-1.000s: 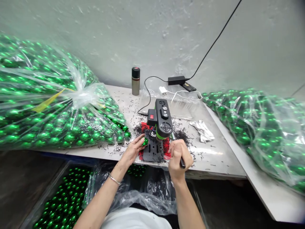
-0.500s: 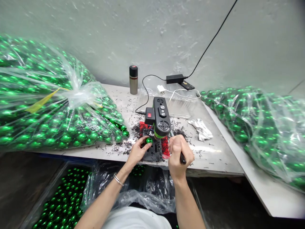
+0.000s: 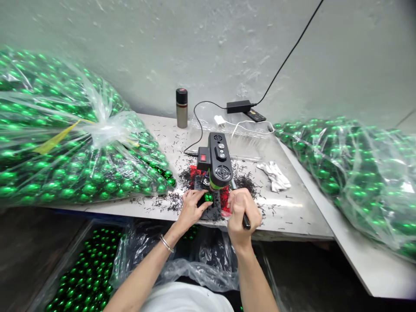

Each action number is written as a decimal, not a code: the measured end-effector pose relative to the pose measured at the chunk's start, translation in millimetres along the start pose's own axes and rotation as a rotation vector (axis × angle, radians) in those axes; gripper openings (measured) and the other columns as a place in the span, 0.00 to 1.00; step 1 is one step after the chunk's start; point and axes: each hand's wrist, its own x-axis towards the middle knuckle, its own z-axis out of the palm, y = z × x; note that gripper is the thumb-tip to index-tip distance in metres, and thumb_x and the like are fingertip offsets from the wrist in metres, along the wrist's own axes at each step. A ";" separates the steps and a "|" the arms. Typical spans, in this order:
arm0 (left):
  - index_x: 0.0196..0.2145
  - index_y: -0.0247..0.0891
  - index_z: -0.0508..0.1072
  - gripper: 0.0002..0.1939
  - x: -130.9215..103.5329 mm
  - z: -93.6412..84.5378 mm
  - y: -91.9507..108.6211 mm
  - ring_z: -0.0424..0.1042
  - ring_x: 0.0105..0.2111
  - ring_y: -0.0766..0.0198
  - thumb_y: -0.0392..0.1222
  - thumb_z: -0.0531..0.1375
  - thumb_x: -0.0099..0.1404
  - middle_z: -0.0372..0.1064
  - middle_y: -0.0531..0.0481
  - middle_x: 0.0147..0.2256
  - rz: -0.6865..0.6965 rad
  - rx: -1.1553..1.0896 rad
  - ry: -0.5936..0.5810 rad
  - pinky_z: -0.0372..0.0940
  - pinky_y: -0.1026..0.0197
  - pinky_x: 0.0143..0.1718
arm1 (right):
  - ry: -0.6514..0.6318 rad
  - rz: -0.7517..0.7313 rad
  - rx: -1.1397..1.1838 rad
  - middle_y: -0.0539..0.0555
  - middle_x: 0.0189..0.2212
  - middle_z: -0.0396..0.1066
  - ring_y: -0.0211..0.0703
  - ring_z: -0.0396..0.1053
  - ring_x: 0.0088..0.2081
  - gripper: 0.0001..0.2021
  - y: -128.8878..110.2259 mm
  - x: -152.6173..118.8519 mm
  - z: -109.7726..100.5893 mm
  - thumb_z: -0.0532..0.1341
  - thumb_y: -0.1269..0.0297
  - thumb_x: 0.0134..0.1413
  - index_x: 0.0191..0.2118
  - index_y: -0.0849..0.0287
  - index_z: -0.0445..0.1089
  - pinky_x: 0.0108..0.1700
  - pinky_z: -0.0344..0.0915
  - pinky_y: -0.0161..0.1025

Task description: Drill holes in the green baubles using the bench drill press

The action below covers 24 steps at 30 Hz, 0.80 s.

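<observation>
My left hand (image 3: 194,205) pinches a shiny green ball (image 3: 208,197) between thumb and fingers, just in front of a small black bench press (image 3: 221,156). The ball is over the press's dark base plate (image 3: 210,213), below the head. My right hand (image 3: 243,212) is wrapped in a fist round the lever handle (image 3: 246,222), whose black end sticks out below the fist. A red switch (image 3: 203,157) sits on the press's left side. Red material (image 3: 225,200) shows beside the base, with dark scraps around it.
Large clear bags of green balls stand left (image 3: 107,134) and right (image 3: 338,169). Behind the press are a bottle (image 3: 182,109), a power adapter (image 3: 239,106) and cables. White gloves (image 3: 274,176) lie to the right. More green balls (image 3: 86,268) fill a lined container below the table's edge.
My left hand has shifted slightly right and towards me with the green ball, and more of the ball shows. My right fist and the lever end have moved slightly left and nearer me.
</observation>
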 end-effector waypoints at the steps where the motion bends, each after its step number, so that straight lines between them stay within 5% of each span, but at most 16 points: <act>1: 0.49 0.43 0.76 0.16 0.4 0.4 0.1 0.69 0.48 0.53 0.47 0.64 0.65 0.75 0.45 0.43 0.002 -0.005 0.003 0.57 0.46 0.56 | -0.005 -0.002 -0.002 0.48 0.23 0.61 0.36 0.62 0.27 0.16 2.7 -4.6 -0.3 0.51 0.74 0.63 0.23 0.56 0.57 0.30 0.58 0.37; 11: 0.49 0.44 0.77 0.17 1.3 -2.8 5.0 0.69 0.48 0.50 0.48 0.65 0.64 0.77 0.44 0.42 -0.051 -0.099 -0.030 0.55 0.46 0.57 | 0.024 -0.153 -0.065 0.47 0.26 0.62 0.36 0.63 0.27 0.14 50.3 -55.0 10.5 0.46 0.68 0.66 0.26 0.55 0.57 0.41 0.67 0.43; 18: 0.49 0.42 0.77 0.17 1.2 -1.6 5.1 0.69 0.47 0.51 0.46 0.66 0.62 0.76 0.44 0.43 -0.045 -0.133 -0.019 0.54 0.47 0.56 | 0.100 -0.147 -0.026 0.46 0.26 0.61 0.35 0.65 0.27 0.16 61.4 -65.0 18.7 0.46 0.65 0.67 0.26 0.55 0.56 0.46 0.68 0.47; 24: 0.48 0.42 0.77 0.16 1.6 -1.2 4.5 0.69 0.46 0.52 0.47 0.65 0.63 0.76 0.44 0.42 -0.048 -0.126 -0.017 0.54 0.47 0.56 | 0.004 -0.218 -0.086 0.47 0.26 0.62 0.36 0.67 0.29 0.15 63.7 -62.6 13.3 0.46 0.66 0.67 0.27 0.55 0.57 0.44 0.68 0.45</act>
